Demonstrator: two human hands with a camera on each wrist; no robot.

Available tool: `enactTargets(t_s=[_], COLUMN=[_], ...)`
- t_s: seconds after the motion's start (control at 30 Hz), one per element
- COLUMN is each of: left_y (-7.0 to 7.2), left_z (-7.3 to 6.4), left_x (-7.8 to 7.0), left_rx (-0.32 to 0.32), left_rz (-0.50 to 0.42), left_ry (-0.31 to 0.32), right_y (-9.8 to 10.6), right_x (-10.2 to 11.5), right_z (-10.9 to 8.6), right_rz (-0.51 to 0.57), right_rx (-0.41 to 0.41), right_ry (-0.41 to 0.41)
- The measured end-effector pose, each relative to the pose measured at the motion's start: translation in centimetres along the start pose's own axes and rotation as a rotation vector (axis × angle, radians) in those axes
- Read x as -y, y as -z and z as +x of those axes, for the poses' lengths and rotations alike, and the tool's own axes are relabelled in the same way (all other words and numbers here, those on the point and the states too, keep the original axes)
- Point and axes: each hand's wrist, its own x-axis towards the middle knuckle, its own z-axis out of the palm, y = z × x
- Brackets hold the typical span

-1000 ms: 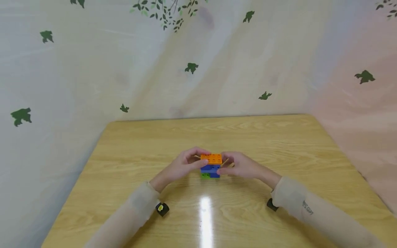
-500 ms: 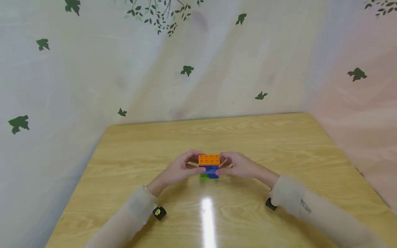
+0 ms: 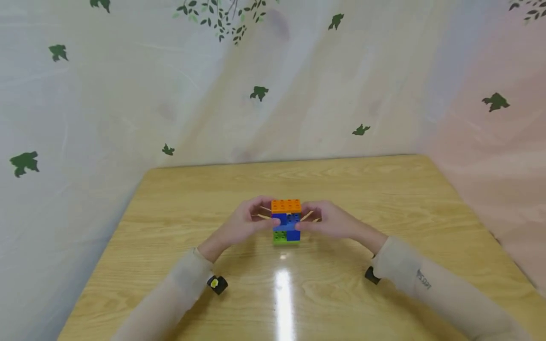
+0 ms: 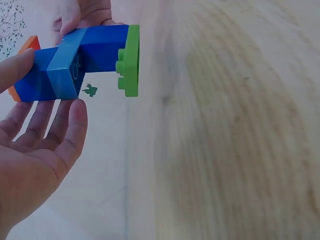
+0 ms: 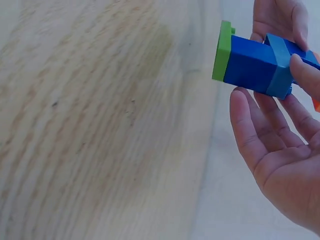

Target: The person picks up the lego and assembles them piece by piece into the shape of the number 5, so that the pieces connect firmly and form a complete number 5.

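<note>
A small tower of toy building blocks is held between both hands above the wooden table (image 3: pixel 192 199). Its top is an orange studded brick (image 3: pixel 286 206), and a flat green brick (image 4: pixel 132 62) forms its bottom. Between them sit an upper dark blue block (image 4: pixel 40 82), a lighter blue brick (image 5: pixel 281 67) and a lower dark blue block (image 5: pixel 250 62). My left hand (image 3: pixel 243 222) grips the tower from the left, thumb on the upper dark blue block. From the right, my right hand (image 3: pixel 334 220) pinches it, thumb at the lighter blue brick. Both hands' fingers lie behind the tower.
A pale cloth backdrop (image 3: pixel 204 113) with leaf and bird prints stands behind the table and along its sides. A bright light reflection (image 3: pixel 283 303) lies on the tabletop in front of the hands.
The tower has risen slightly with both hands, and more of its green bottom shows. My left thumb has slid down from the orange brick to the dark blue block below it.
</note>
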Motion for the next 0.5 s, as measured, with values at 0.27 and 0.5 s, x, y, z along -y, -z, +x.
enactTargets(t_s=[0.27,0.5], left_y=[0.1,-0.3], left_z=[1.0,1.5], left_x=[-1.0,0.2], left_rx=[-0.082,-0.09], left_rz=[-0.076,-0.103], left_ry=[0.105,0.182], right_y=[0.8,0.8], right_x=[0.4,-1.0], right_z=[0.0,0.7], right_rz=[0.113,0.148], right_rx=[0.006,0.026], right_ry=[-0.008,-0.083])
